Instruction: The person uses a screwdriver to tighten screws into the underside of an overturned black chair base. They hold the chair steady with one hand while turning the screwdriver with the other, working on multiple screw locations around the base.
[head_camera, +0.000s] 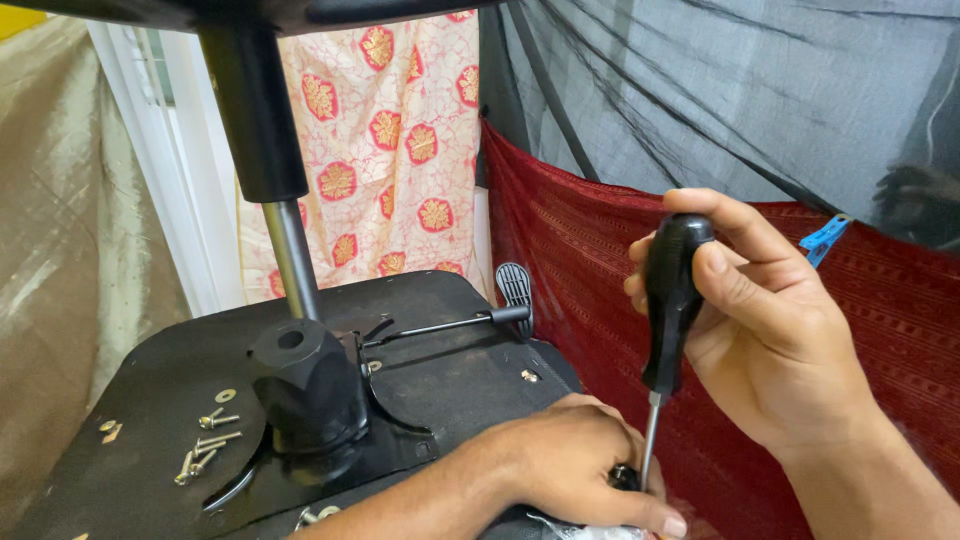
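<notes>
My right hand (770, 330) grips the black handle of a screwdriver (672, 300), held upright with its metal shaft pointing down. My left hand (570, 465) rests at the near right corner of an upturned black chair seat (450, 385), its fingers curled around the screwdriver's tip, which is hidden behind them. A black mechanism block (305, 385) with a gas cylinder (290, 255) rising from it stands in the middle of the seat. A thin lever (450, 323) with a black paddle end sticks out to the right.
Several loose screws (205, 445) and a washer lie on the seat at the left. Dark red cloth (620, 250) and black netting hang behind, with a blue clothes peg (822, 240). A flowered curtain (390, 150) hangs at the back.
</notes>
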